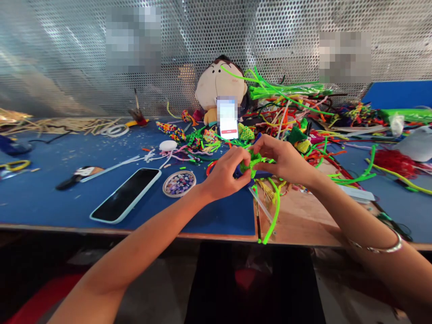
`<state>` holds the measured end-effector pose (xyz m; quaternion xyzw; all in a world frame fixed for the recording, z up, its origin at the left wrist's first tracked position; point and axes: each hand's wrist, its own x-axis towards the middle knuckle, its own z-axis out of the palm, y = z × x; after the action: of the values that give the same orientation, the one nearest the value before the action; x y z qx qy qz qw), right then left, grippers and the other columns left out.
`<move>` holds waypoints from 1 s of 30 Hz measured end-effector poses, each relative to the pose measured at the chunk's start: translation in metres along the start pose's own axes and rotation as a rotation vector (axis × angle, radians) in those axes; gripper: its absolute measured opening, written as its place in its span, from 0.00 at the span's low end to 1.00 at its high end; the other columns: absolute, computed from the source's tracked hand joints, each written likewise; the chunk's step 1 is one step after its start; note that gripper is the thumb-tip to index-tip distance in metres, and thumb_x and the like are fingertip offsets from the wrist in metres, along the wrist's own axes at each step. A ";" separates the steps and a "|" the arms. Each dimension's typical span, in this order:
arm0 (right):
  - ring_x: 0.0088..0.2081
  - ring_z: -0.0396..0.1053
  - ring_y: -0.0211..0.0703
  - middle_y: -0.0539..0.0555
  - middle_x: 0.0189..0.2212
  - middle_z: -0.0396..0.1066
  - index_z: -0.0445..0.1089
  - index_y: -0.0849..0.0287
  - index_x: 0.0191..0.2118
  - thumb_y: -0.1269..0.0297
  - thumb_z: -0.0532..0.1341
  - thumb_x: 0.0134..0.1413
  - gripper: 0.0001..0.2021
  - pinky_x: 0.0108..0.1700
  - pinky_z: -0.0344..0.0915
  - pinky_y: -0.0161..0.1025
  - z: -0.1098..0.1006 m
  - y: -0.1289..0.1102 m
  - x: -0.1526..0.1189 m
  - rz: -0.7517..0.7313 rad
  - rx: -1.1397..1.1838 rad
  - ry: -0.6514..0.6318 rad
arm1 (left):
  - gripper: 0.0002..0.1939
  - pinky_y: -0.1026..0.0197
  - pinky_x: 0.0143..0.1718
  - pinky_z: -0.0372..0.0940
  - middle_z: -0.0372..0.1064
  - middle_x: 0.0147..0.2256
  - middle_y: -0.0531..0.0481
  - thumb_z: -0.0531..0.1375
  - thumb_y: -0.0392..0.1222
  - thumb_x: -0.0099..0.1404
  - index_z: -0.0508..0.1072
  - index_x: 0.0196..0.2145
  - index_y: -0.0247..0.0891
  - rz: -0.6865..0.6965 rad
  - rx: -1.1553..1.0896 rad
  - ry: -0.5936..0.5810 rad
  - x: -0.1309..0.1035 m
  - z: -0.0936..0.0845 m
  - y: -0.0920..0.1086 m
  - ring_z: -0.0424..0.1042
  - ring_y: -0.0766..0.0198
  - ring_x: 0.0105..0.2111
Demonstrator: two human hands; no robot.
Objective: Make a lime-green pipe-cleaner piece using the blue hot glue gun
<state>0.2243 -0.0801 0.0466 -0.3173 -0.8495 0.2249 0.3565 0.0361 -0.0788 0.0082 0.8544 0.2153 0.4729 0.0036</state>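
Above the middle of the table, a small bundle of bright green pipe cleaners is between my two hands. My left hand pinches its left side with thumb and fingers. From the right, my right hand closes its fingertips on the same bundle. The fingers cover much of its shape. Just below hangs a loose yellow-green pipe cleaner, its lower end over the table's front edge. Beside my left hand lies a round dish of beads.
A phone in a pale case lies at left, near a brush with a dark handle. A lit phone leans on a plush doll. Tangled pipe cleaners pile up at the back right, before the perforated metal wall.
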 end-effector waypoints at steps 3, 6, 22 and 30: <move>0.34 0.65 0.38 0.51 0.31 0.65 0.64 0.59 0.38 0.66 0.63 0.48 0.10 0.35 0.63 0.37 0.000 0.001 0.000 -0.013 -0.022 -0.003 | 0.09 0.65 0.32 0.64 0.60 0.30 0.54 0.56 0.31 0.57 0.58 0.33 0.39 -0.061 -0.034 -0.002 -0.001 0.001 -0.001 0.62 0.70 0.29; 0.33 0.65 0.38 0.50 0.32 0.64 0.62 0.59 0.37 0.69 0.62 0.47 0.10 0.37 0.63 0.38 0.001 0.000 0.000 -0.019 -0.061 0.006 | 0.10 0.67 0.33 0.68 0.63 0.33 0.54 0.57 0.32 0.57 0.60 0.37 0.39 -0.133 -0.109 -0.006 -0.001 0.003 -0.001 0.65 0.71 0.30; 0.42 0.66 0.44 0.55 0.39 0.66 0.61 0.59 0.41 0.67 0.60 0.50 0.11 0.48 0.65 0.48 0.000 0.001 0.002 -0.050 -0.112 0.060 | 0.08 0.67 0.35 0.73 0.74 0.38 0.48 0.58 0.37 0.61 0.71 0.38 0.34 -0.241 -0.216 0.004 0.002 0.005 -0.010 0.74 0.68 0.36; 0.44 0.67 0.44 0.55 0.41 0.66 0.60 0.57 0.43 0.64 0.58 0.54 0.10 0.48 0.67 0.48 0.001 0.005 0.002 -0.076 -0.079 0.049 | 0.14 0.68 0.32 0.70 0.75 0.37 0.48 0.59 0.49 0.62 0.74 0.38 0.35 -0.310 -0.301 0.022 0.005 0.002 -0.011 0.74 0.66 0.36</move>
<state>0.2245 -0.0757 0.0442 -0.3039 -0.8603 0.1696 0.3725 0.0362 -0.0668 0.0083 0.7956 0.2713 0.5028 0.2014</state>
